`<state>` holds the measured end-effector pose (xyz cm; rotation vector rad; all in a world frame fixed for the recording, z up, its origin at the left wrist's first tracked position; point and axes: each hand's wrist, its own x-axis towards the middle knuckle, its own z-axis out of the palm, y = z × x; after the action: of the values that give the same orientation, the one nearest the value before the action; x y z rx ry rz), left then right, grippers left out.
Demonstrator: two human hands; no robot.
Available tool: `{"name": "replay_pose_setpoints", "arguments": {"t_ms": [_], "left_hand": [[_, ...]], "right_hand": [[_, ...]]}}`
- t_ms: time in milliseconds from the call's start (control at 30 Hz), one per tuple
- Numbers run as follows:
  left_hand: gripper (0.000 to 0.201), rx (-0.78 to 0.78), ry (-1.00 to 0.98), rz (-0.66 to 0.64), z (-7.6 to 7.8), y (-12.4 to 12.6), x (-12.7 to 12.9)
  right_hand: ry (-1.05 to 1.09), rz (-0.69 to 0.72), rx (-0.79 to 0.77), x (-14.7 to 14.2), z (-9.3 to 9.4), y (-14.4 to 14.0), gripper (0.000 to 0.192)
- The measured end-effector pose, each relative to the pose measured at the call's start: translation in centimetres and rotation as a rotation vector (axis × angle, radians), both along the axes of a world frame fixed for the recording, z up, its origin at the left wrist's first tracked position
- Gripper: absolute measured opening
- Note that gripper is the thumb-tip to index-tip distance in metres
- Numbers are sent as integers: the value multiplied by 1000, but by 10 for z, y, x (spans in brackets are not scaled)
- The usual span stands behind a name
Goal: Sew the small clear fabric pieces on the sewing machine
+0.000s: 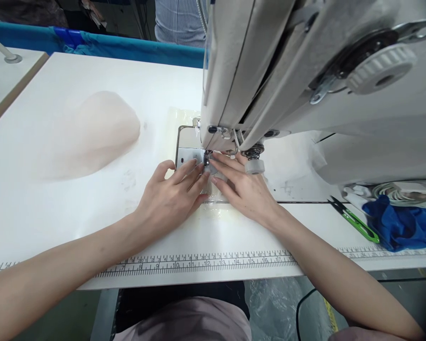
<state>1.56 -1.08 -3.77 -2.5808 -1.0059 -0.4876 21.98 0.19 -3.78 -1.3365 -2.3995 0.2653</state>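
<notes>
At the white sewing machine [230, 61], both hands rest close to the presser foot [206, 158]. My left hand [173, 189] lies palm down on the left, fingers spread over the metal needle plate [189, 154]. From the right, my right hand [244, 187] reaches in with fingers stretched out, their tips beside the foot and partly hidden by the machine head. Whether any thin cloth lies beneath the fingertips I cannot make out. A pale pink, rounded piece of thin material [106, 135] lies on the table to the left.
Green thread snips [355, 220] and a crumpled blue cloth [404, 222] lie at the right. A printed ruler [191, 263] runs along the white table's front edge. Blue fabric [135, 51] borders the back, with a person in a striped shirt [179, 21] beyond it.
</notes>
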Motion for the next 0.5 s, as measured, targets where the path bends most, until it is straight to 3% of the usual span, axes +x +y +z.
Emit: {"name": "replay_pose_setpoints", "arguments": {"t_ms": [200,400,500], "left_hand": [[26,3,-8,6,-2,0,0],[27,-11,-3,0,1,0,-1],[26,4,9,3,1,0,-1]], "right_hand": [[-16,2,22,-2,-2,1,38],[-81,-172,65,3,-3,2,45],[-55,-191,91,5,-2,2,39]]}}
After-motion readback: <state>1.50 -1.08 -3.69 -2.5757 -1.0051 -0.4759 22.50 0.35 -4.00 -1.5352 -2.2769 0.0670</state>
